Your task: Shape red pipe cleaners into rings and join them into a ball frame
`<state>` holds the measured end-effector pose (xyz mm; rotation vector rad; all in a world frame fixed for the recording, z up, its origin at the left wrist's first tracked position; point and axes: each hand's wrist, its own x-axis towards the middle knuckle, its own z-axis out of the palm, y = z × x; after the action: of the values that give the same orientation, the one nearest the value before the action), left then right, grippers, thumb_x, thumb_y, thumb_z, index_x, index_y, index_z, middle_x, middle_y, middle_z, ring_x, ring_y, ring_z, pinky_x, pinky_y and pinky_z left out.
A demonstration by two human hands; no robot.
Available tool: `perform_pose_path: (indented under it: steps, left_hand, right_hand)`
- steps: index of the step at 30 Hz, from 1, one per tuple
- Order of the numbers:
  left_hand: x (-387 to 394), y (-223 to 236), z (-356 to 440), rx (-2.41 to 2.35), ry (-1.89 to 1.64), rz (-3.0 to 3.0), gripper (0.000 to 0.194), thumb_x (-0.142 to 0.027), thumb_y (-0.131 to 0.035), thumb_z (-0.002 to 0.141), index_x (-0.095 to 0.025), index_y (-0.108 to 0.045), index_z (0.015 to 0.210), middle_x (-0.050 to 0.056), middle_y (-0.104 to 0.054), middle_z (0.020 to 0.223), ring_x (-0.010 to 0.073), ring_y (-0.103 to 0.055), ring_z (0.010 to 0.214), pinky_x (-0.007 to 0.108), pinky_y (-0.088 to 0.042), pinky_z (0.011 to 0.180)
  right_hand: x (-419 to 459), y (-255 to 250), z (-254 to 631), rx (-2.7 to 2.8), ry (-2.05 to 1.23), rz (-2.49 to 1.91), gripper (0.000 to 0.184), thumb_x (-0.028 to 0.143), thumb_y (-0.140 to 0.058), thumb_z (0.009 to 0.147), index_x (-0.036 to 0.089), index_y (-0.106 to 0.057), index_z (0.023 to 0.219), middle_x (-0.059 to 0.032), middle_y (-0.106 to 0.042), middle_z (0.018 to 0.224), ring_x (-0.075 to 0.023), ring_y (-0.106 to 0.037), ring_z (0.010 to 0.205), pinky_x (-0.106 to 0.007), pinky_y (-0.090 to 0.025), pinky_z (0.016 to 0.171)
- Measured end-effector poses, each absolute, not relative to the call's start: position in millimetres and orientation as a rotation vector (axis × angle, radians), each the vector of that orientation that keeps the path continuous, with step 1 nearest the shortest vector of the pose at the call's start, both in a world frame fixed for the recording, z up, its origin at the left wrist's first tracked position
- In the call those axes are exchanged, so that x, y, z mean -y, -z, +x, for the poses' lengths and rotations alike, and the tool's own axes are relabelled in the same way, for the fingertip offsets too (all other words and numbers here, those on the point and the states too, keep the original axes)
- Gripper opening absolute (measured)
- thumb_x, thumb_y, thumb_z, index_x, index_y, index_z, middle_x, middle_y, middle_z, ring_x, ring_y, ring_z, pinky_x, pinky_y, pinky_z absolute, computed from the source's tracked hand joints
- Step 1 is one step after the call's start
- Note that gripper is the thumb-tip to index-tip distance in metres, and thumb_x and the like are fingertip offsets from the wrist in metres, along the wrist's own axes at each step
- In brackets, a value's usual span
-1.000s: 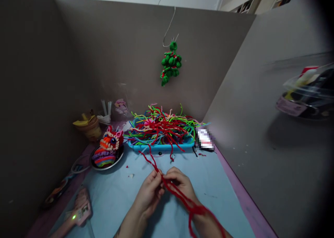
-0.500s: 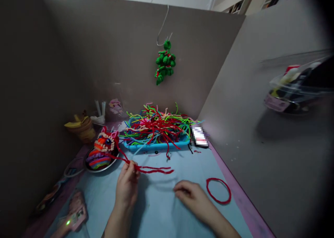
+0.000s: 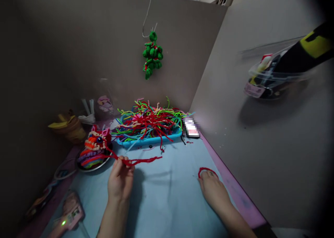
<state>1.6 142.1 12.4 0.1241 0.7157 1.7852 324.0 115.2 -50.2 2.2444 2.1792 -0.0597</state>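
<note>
My left hand (image 3: 121, 179) pinches red pipe cleaners (image 3: 146, 160) between thumb and fingers; their free ends stretch to the right. On the other side the red strands run up to a multicoloured pipe-cleaner figure (image 3: 94, 147) with pink ears and a blue eye, resting in a metal bowl (image 3: 97, 168). Over at the right of the blue sheet, my right hand (image 3: 212, 187) lies palm down on a red pipe-cleaner ring (image 3: 200, 170). Only the ring's far edge shows. The right fingertips are hidden, so whether they grip the ring is unclear.
Behind my hands a blue tray (image 3: 148, 139) overflows with colourful pipe cleaners. A phone (image 3: 191, 128) sits at its right. A pink glue gun (image 3: 73, 210) with a green light lies front left. Clear holder (image 3: 263, 74) hangs on the right wall; green ornament (image 3: 152, 55) hangs ahead.
My right hand has moved right, from the middle of the sheet onto the red ring. My left hand still holds the red strands, whose free ends now lie closer together. The view has shifted right.
</note>
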Motion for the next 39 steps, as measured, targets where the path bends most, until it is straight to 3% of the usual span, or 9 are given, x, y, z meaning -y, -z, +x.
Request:
perform_pose_path:
  steps: [6, 10, 13, 17, 21, 25, 31, 35, 39]
  left_hand:
    - [-144.5, -8.5, -2.9, -0.662, -1.787, 0.097, 0.017, -0.02, -0.074, 0.066, -0.017, -0.06, 0.075, -0.004, -0.058, 0.066, 0.0073, -0.052, 0.054, 0.019, -0.043, 0.048]
    - [-139.4, -9.6, 14.0, -0.712, -1.727, 0.216, 0.024, -0.024, -0.079, 0.063, -0.017, -0.061, 0.077, -0.004, -0.059, 0.071, 0.0054, -0.049, 0.055, 0.017, -0.041, 0.051]
    - [-131.9, -9.7, 29.9, -0.773, -1.589, 0.406, 0.027, -0.028, -0.081, 0.062, -0.015, -0.062, 0.076, -0.004, -0.055, 0.067, 0.0049, -0.047, 0.056, 0.017, -0.041, 0.055]
    - [-124.6, -7.7, 43.3, -0.751, -1.471, 0.468, 0.029, -0.033, -0.081, 0.062, -0.015, -0.061, 0.074, -0.006, -0.048, 0.057, 0.0043, -0.04, 0.05, 0.017, -0.035, 0.051]
    - [-124.6, -2.6, 50.7, -0.781, -1.496, 0.467, 0.031, -0.034, -0.082, 0.061, -0.014, -0.061, 0.073, -0.005, -0.053, 0.059, 0.0056, -0.044, 0.051, 0.019, -0.035, 0.053]
    - [-127.6, 7.1, 55.5, -0.881, -1.561, 0.474, 0.031, -0.036, -0.081, 0.061, -0.014, -0.063, 0.071, -0.003, -0.058, 0.061, 0.0071, -0.045, 0.052, 0.02, -0.034, 0.052]
    - [-126.6, 13.0, 62.1, -1.062, -1.55, 0.646, 0.025, -0.037, -0.078, 0.065, -0.014, -0.07, 0.07, 0.002, -0.065, 0.062, 0.013, -0.053, 0.059, 0.023, -0.037, 0.056]
    - [-125.7, 13.1, 63.8, -1.188, -1.53, 0.686, 0.03, -0.041, -0.077, 0.065, -0.013, -0.072, 0.073, 0.005, -0.069, 0.068, 0.0183, -0.06, 0.068, 0.026, -0.043, 0.063]
    - [-127.4, 16.7, 59.4, -1.132, -1.608, 0.596, 0.041, -0.047, -0.069, 0.072, -0.017, -0.068, 0.1, 0.009, -0.071, 0.095, 0.0214, -0.063, 0.091, 0.03, -0.047, 0.078]
  right_hand:
    - [-113.1, 43.8, 311.1, -2.234, -0.045, 2.269, 0.018, 0.018, -0.046, 0.088, 0.015, -0.061, 0.08, -0.0152, -0.064, 0.088, -0.0311, -0.057, 0.088, -0.037, -0.038, 0.07]
    - [-109.2, 27.0, 255.1, -2.63, 0.041, 2.195, 0.015, 0.014, -0.048, 0.085, 0.019, -0.061, 0.079, -0.0126, -0.064, 0.089, -0.0283, -0.054, 0.088, -0.038, -0.037, 0.077]
    - [-111.0, 23.2, 212.3, -2.933, 0.485, 1.907, 0.01, 0.012, -0.055, 0.079, 0.02, -0.061, 0.077, -0.0087, -0.064, 0.081, -0.026, -0.055, 0.084, -0.037, -0.039, 0.08]
    - [-131.8, 28.0, 187.7, -3.02, 1.401, 1.902, 0.004, 0.025, -0.059, 0.08, 0.022, -0.061, 0.079, -0.0017, -0.062, 0.079, -0.0195, -0.056, 0.077, -0.03, -0.044, 0.072]
    - [-153.2, 26.9, 174.8, -3.062, 2.21, 1.932, 0.023, 0.029, -0.068, 0.075, 0.021, -0.064, 0.096, -0.0037, -0.063, 0.092, -0.0191, -0.059, 0.085, -0.031, -0.047, 0.077]
    - [-153.0, 26.3, 160.3, -2.982, 2.571, 1.904, 0.012, 0.03, -0.069, 0.076, 0.019, -0.066, 0.073, -0.0017, -0.062, 0.075, -0.0172, -0.058, 0.074, -0.029, -0.047, 0.072]
    - [-147.6, 41.6, 151.5, -2.526, 3.054, 2.091, 0.017, 0.035, -0.071, 0.074, 0.019, -0.067, 0.08, -0.0032, -0.068, 0.079, -0.0188, -0.062, 0.077, -0.033, -0.049, 0.076]
    - [-150.1, 42.4, 156.4, -2.403, 2.954, 2.327, 0.021, 0.038, -0.072, 0.072, 0.018, -0.067, 0.077, -0.0035, -0.068, 0.075, -0.0188, -0.062, 0.073, -0.033, -0.049, 0.074]
    - [-152.5, 33.7, 167.8, -2.566, 2.567, 2.289, 0.017, 0.034, -0.07, 0.073, 0.017, -0.066, 0.072, -0.0025, -0.066, 0.071, -0.0179, -0.059, 0.069, -0.03, -0.047, 0.068]
